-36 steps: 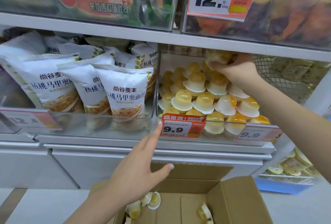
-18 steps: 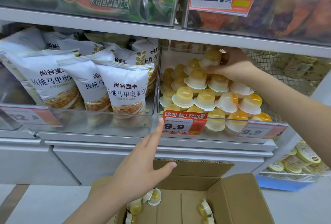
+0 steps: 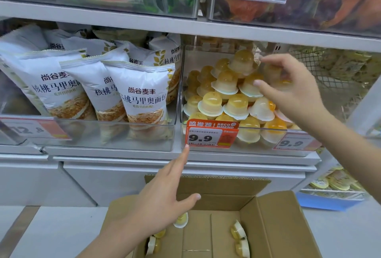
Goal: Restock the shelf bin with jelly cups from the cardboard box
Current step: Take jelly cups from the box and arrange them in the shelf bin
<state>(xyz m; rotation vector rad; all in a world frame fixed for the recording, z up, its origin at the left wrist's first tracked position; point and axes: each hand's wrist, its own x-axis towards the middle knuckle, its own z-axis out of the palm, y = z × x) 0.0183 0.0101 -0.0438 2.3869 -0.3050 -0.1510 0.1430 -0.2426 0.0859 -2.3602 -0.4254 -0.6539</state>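
A white shop shelf (image 3: 185,29) fills the view, with clear bins along it and more packaged goods in the bins of the shelf above. On the left, one bin holds white bread bags (image 3: 142,97) standing upright. Just beside it on the right, the shelf bin (image 3: 181,84) is piled high with yellow jelly cups (image 3: 212,103), most lying dome-up; a red 9.9 price tag (image 3: 210,136) hangs on its front wall. Below the shelf an open cardboard box (image 3: 278,222) sits on the floor, with a few loose jelly cups lying on its bottom. The right hand (image 3: 292,90) hovers at the right of the pile, fingers spread and relaxed, gripping nothing. The left hand (image 3: 162,198) is flat and open over the box, its forefinger pointing up towards the price tag, holding nothing.
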